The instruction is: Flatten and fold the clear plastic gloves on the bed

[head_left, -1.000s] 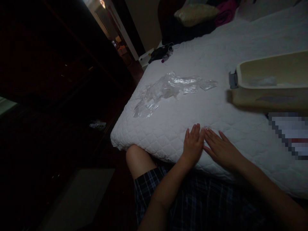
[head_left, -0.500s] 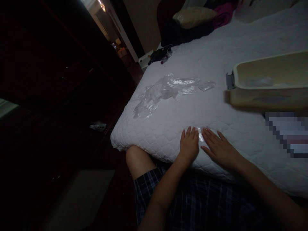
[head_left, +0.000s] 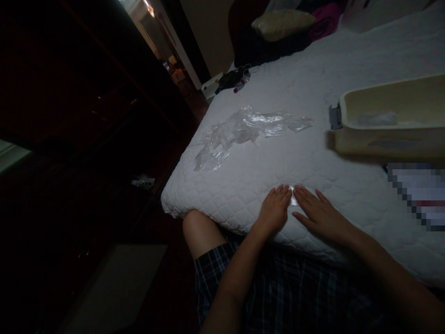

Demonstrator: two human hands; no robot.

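Note:
Both my hands lie flat on a small piece of clear plastic (head_left: 294, 196), which shows as a shiny strip between them. My left hand (head_left: 276, 208) has its fingers stretched out over the strip's left side. From the right, my right hand (head_left: 316, 209) presses on it with straight fingers, the thumb held apart. Most of the plastic is hidden under the hands. Beneath it is the white quilted bed cover (head_left: 208, 199). Farther back on the bed, several crumpled clear plastic bags (head_left: 248, 125) lie spread out.
At the right stands a cream plastic box (head_left: 385, 141) with a grey latch (head_left: 335, 117). A pixelated flat item (head_left: 422, 195) lies in front of it. A wrapped pillow (head_left: 283, 24) and a rolled pink cloth (head_left: 325, 21) are at the back. The bed's left edge drops to a dark floor.
My left hand has slid slightly right, closer to my right hand, and its fingers lie flatter. The plastic between the hands looks smoother. My right hand remains almost in place.

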